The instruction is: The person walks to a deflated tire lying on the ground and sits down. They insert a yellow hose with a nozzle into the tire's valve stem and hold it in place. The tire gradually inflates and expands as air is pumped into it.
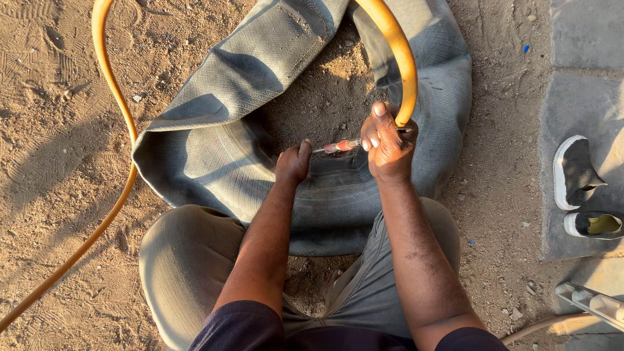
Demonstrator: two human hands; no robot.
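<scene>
A large grey rubber inner tube (pixel 227 97) lies limp and folded on sandy ground in front of my knees. My right hand (pixel 388 146) grips the end of an orange air hose (pixel 396 52), whose metal and red nozzle (pixel 338 147) points left toward the tube's valve. My left hand (pixel 292 162) is closed around the valve area on the tube's inner edge, right at the nozzle tip. The valve itself is hidden by my fingers.
The orange hose loops away over the sand (pixel 114 97) on the left. A paved slab (pixel 578 78) at the right carries a pair of dark shoes (pixel 575 172). A metal object (pixel 595 302) pokes in at the lower right.
</scene>
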